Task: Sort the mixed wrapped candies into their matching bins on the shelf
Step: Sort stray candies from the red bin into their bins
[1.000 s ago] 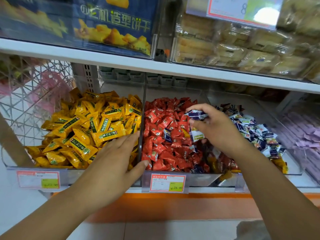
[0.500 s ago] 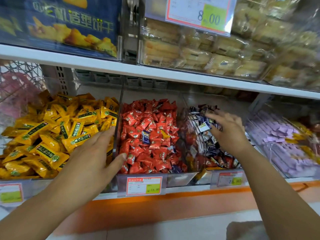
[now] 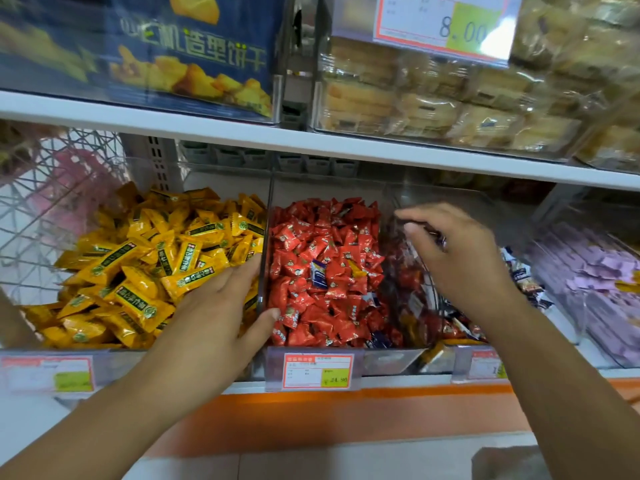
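Observation:
Three clear bins sit side by side on the shelf: yellow candies [image 3: 138,265], red candies [image 3: 322,237] and blue-and-white candies [image 3: 519,271]. A stray blue-and-white candy [image 3: 318,273] lies among the red ones, and another [image 3: 379,339] sits near that bin's front. My left hand [image 3: 221,313] straddles the clear divider [image 3: 265,237] between the yellow and red bins, fingers on the yellow side and thumb on the red side, holding nothing. My right hand [image 3: 460,258] hovers over the blue-and-white bin with fingers curled. A sliver of dark blue wrapper [image 3: 440,240] shows inside the curl.
A bin of purple candies [image 3: 588,275] stands at the far right. The white upper shelf edge [image 3: 311,143] overhangs the bins, with packaged pastries [image 3: 433,109] above. Price tags [image 3: 317,370] hang along the front rail. A wire basket [image 3: 52,202] is at the left.
My right hand carried blue-and-white candies from above the red bin rightward to the blue-and-white bin, and fewer show in it now. My left hand stayed on the divider.

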